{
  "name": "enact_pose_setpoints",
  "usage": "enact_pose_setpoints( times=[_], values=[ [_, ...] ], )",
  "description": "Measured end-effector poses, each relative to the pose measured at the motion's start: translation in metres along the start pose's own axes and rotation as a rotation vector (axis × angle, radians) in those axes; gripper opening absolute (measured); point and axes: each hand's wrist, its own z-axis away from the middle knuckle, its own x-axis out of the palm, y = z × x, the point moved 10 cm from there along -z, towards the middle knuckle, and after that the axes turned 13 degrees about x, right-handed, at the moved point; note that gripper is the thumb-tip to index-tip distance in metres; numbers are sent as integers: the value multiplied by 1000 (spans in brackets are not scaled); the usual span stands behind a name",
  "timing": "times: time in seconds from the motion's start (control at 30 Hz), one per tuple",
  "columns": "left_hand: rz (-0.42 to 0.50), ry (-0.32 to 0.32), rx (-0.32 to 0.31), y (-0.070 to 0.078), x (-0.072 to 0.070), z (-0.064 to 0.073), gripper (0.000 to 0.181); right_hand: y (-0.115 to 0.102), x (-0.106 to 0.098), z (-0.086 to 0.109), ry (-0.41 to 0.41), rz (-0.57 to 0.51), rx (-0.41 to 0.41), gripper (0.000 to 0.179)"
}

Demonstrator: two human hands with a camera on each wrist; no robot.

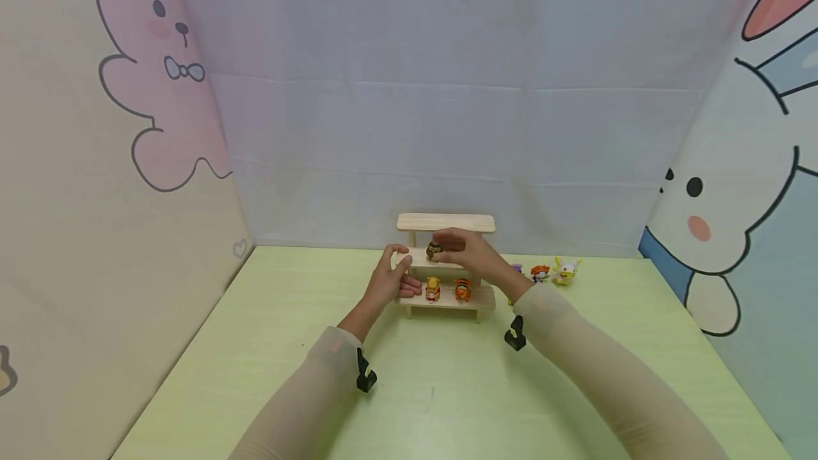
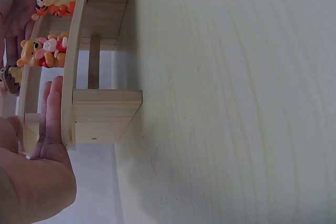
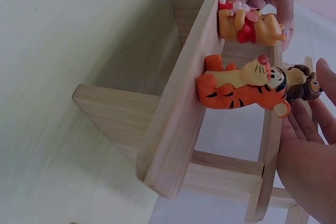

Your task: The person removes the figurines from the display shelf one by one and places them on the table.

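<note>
A small wooden tiered stand (image 1: 446, 222) stands at the back of the table. My left hand (image 1: 386, 282) grips its left end, thumb and index finger at the middle tier, other fingers reaching in just above the bottom tier. On the middle tier, a brown owl figurine (image 1: 434, 251) is between the thumb and fingers of my right hand (image 1: 469, 253); the right wrist view shows the owl (image 3: 303, 82) partly hidden by them. The bottom tier bears a Winnie the Pooh figurine (image 2: 44, 51) holding a small pink piglet, and an orange Tigger figurine (image 3: 236, 87).
Right of the stand are a white-and-yellow figurine (image 1: 565, 271), a red-haired figurine (image 1: 540, 273) and a purple one (image 1: 516, 268) partly behind my right wrist. The pale green table (image 1: 422, 389) meets a white cloth backdrop (image 1: 383, 91) and printed side walls.
</note>
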Motion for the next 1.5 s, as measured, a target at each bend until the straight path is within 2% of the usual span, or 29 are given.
enact_pose_setpoints(
  times=[0.27, 0.77, 1.13, 1.33, 1.5],
  values=[
    [3, -18, -2, 0, 1, 0, 37, -2, 7, -9, 2, 11, 4, 52],
    [-1, -13, -1, 2, 2, 1, 36, -1, 8, -8, 12, 44, -24, 40],
    [6, -25, 5, 3, 2, 1, 39, -1, -2, 6, 16, 40, -25, 41],
    [9, -40, 3, 7, 3, 3, 42, 8, -13, 14, 17, 13, -19, 40],
    [11, -35, 7, 5, 3, 2, 39, 13, -23, 22, 27, 27, -44, 41]
  ],
)
